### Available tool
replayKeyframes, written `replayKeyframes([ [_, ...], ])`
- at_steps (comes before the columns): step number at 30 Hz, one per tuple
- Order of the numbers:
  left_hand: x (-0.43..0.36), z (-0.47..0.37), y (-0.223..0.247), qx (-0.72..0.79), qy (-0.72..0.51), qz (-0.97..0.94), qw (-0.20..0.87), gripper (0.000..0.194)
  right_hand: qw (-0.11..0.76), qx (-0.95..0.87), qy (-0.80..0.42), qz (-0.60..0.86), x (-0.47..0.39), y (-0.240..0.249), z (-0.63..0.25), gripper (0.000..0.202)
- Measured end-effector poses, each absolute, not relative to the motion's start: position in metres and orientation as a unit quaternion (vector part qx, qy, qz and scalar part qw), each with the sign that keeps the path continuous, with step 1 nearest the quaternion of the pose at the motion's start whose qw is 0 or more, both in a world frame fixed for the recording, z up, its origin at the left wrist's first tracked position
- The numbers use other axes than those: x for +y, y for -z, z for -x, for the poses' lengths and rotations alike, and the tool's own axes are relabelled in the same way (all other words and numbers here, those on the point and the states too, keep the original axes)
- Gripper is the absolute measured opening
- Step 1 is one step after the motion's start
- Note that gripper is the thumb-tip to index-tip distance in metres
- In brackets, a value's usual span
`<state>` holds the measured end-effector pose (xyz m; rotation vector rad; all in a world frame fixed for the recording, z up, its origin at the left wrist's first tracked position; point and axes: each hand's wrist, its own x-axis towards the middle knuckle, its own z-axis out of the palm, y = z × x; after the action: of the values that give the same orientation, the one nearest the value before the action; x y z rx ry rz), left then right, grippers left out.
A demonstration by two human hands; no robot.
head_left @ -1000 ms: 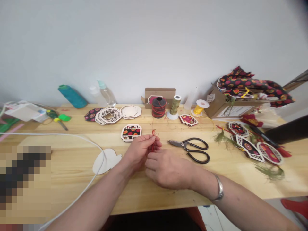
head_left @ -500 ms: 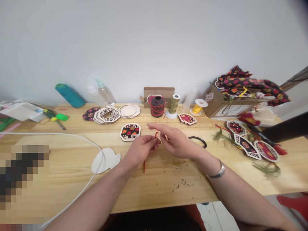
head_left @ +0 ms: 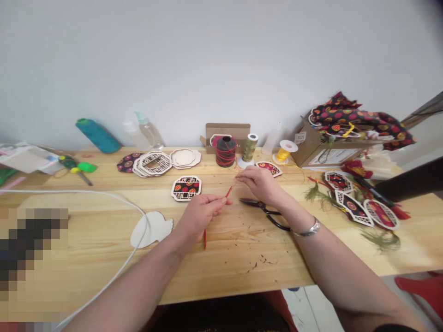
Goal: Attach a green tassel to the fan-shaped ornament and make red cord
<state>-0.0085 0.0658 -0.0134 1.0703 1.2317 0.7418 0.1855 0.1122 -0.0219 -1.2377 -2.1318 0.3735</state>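
Note:
My left hand (head_left: 205,210) is closed in a pinch around a red cord (head_left: 205,240). One end points up past the fingertips, and the other hangs below the hand. My right hand (head_left: 258,183) is up and to the right of it, thumb and fingers pinched together. A faint thin thread seems to run from the cord's upper end to those fingertips. Black-handled scissors (head_left: 253,203) lie below my right hand, partly behind the wrist. A patterned octagonal piece with a pale lattice frame (head_left: 187,188) rests beyond my left hand.
Along the back stand a dark spool with red cord (head_left: 226,152), a green thread spool (head_left: 249,150) and a yellow spool (head_left: 285,151). Lattice frames (head_left: 154,163) are stacked left. A fabric-filled box (head_left: 332,152) stands right. A white cable (head_left: 129,258) crosses the left side.
My right hand has moved up and away from my left, its fingers now pinched. The loop in the red cord has straightened, and the scissors have come into fuller view.

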Motion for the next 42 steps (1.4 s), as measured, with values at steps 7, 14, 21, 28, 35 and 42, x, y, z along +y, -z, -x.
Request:
replayKeyframes([
  [7,0.066,0.009,0.012,0.54,-0.347,-0.433,0.633,0.02,0.348,-0.742,-0.164,0.55,0.124,0.034,-0.194,0.018],
  [14,0.066,0.011,0.017,0.532,-0.344,-0.431,0.642,0.025,0.362,-0.686,-0.181,0.605,0.129,0.035,-0.199,0.02],
  [21,0.067,0.011,0.018,0.526,-0.329,-0.441,0.649,0.028,0.399,-0.7,-0.064,0.588,0.115,0.018,-0.192,0.042],
  [28,0.066,0.011,0.017,0.506,-0.324,-0.438,0.669,0.026,0.295,-0.849,-0.309,0.311,0.094,0.002,-0.173,0.037],
  [35,0.067,0.011,0.021,0.49,-0.323,-0.422,0.691,0.031,0.326,-0.83,-0.314,0.325,0.097,0.011,-0.17,0.008],
  [42,0.066,0.01,0.018,0.499,-0.323,-0.413,0.69,0.036,0.333,-0.834,-0.268,0.35,0.099,0.011,-0.173,0.008],
])
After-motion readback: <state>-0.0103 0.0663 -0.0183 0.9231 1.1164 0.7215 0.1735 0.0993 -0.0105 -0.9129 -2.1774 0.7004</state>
